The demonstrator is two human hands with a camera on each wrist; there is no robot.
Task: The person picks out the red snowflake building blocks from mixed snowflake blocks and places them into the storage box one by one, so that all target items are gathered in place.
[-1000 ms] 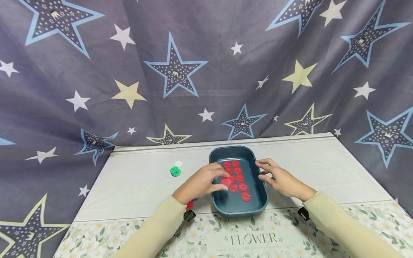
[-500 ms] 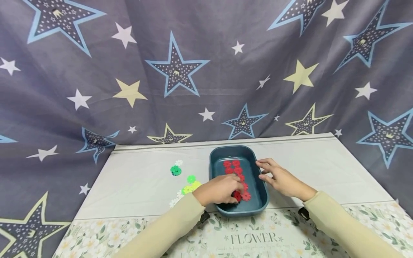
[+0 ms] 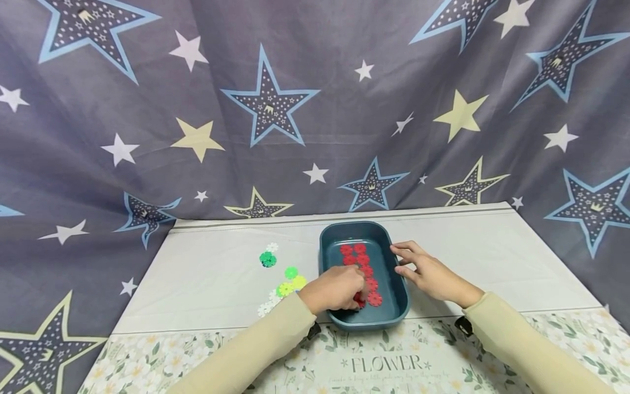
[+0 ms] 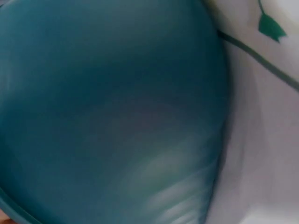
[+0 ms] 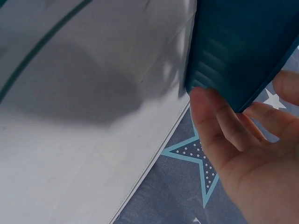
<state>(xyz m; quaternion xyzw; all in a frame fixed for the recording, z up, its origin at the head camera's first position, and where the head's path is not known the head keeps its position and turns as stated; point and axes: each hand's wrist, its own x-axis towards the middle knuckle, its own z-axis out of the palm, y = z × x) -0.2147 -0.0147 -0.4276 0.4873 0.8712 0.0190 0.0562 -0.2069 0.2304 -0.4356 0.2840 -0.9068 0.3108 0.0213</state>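
In the head view my left hand (image 3: pixel 337 289) reaches down into a dark blue-green rectangular tray (image 3: pixel 396 314). Its curled fingertips pinch a red flower-shaped disc (image 3: pixel 361 302) low at the tray floor. More red flower discs (image 3: pixel 366 270) lie in two rough rows just beyond and to the right of those fingers. Against the tray's right outer wall rest the extended fingers of my right hand (image 3: pixel 425 273). The right wrist view has this hand (image 5: pixel 247 144) with fingertips at the tray's outer wall (image 5: pixel 233 51). The left wrist view shows mainly the tray's wall (image 4: pixel 117 93).
Left of the tray lie loose flower discs: green ones (image 3: pixel 268 259), a light green one (image 3: pixel 291 272), yellow ones (image 3: pixel 298 282) and white ones (image 3: pixel 266 309). The white cloth (image 3: pixel 206 284) ends at a star-patterned curtain (image 3: pixel 315 137). Floral cloth with lettering (image 3: pixel 386 365) lies in front.
My left hand moved right and nearer to me inside the tray, carrying a red flower disc down to the near end of the left row. The right hand stayed at the wall.
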